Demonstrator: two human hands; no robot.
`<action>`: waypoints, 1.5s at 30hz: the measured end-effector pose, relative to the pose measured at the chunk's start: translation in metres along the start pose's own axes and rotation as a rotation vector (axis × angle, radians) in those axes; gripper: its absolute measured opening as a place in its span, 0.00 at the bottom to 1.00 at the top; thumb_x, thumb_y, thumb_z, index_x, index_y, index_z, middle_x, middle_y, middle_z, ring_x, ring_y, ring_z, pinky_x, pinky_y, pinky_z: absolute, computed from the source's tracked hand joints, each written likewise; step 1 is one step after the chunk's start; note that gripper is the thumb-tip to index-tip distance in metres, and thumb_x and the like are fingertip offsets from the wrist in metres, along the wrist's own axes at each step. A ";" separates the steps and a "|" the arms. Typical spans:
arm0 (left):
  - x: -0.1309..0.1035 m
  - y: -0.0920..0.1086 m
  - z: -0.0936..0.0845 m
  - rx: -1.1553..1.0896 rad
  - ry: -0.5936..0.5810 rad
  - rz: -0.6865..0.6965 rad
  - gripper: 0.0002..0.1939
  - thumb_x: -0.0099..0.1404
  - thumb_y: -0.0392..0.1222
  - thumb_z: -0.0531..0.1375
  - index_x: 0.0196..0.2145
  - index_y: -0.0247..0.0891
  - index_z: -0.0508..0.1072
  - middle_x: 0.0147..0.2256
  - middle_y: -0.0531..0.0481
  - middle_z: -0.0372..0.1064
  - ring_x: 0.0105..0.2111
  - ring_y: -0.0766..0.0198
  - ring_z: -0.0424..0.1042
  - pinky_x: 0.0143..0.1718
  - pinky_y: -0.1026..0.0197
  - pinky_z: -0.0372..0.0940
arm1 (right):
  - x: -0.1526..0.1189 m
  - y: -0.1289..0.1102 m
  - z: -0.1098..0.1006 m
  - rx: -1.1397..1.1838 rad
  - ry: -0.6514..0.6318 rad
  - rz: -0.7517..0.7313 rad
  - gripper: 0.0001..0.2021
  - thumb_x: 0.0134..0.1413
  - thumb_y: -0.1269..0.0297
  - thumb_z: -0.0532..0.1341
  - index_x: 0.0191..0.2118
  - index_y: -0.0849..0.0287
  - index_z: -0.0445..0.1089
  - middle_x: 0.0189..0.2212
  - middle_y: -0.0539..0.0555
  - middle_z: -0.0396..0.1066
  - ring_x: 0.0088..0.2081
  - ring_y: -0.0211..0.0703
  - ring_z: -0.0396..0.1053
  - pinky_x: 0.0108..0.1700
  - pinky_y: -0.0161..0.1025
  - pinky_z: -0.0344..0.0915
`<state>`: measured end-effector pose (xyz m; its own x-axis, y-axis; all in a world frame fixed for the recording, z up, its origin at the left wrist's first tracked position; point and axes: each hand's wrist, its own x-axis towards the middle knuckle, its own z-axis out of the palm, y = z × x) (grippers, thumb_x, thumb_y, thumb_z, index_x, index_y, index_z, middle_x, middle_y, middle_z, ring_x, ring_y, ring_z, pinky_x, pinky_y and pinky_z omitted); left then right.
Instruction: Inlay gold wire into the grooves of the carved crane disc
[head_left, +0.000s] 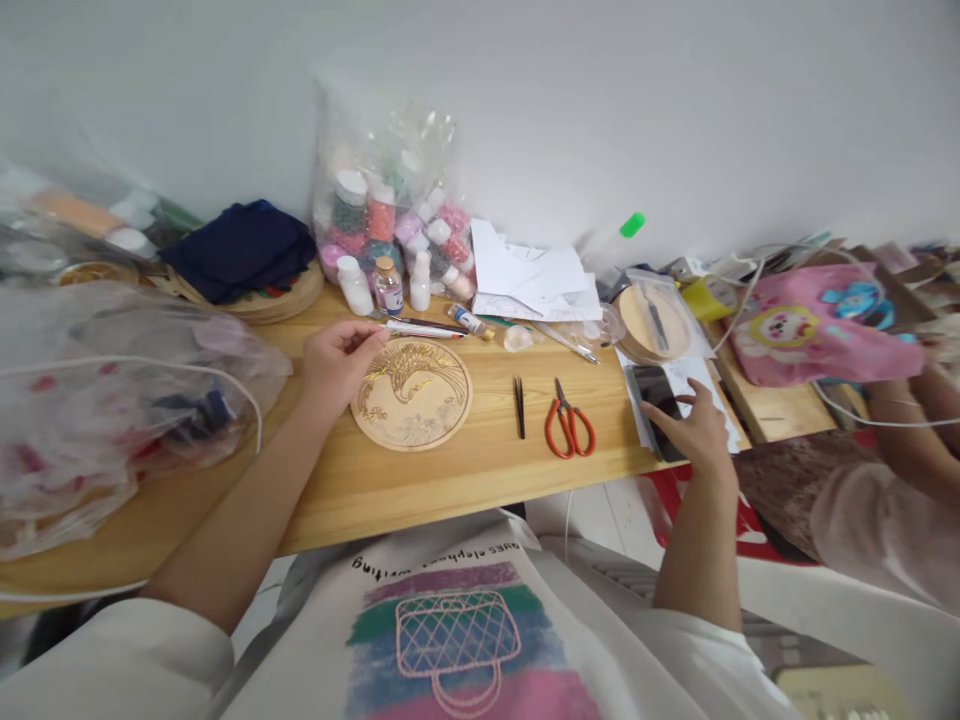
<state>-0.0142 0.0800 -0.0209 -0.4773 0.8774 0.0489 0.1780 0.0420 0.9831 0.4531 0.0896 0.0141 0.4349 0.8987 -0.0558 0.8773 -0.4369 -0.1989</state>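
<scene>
My left hand (pixel 341 365) is pinched closed at the upper left edge of a round wooden disc (pixel 412 395) with a gold and carved pattern; what its fingertips hold, if anything, is too small to make out. Pens (pixel 424 328) lie just behind the disc. On the right, my right hand (pixel 694 425) has its fingers spread over a dark phone (pixel 657 400), the thumb and fingertips at its surface. Between the hands lie black tweezers (pixel 519 407) and red-handled scissors (pixel 570 422).
Behind stand small bottles (pixel 388 285) and a plastic bag of jars (pixel 390 210), beside white papers (pixel 532 280). A clear plastic bag (pixel 135 400) covers the left side. At right are a pink bag (pixel 802 325) and another person's arm (pixel 911 440).
</scene>
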 end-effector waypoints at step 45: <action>-0.005 0.025 -0.002 0.051 0.031 -0.072 0.01 0.52 0.33 0.65 0.26 0.35 0.76 0.18 0.59 0.68 0.21 0.71 0.64 0.24 0.69 0.60 | -0.015 0.015 0.012 0.210 0.262 -0.013 0.43 0.47 0.45 0.63 0.64 0.63 0.53 0.56 0.68 0.67 0.58 0.62 0.65 0.57 0.57 0.63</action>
<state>-0.0088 0.0762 0.0039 -0.5164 0.8562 -0.0158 0.1854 0.1298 0.9741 0.4568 0.0699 0.0001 0.4854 0.8521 0.1959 0.8337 -0.3836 -0.3972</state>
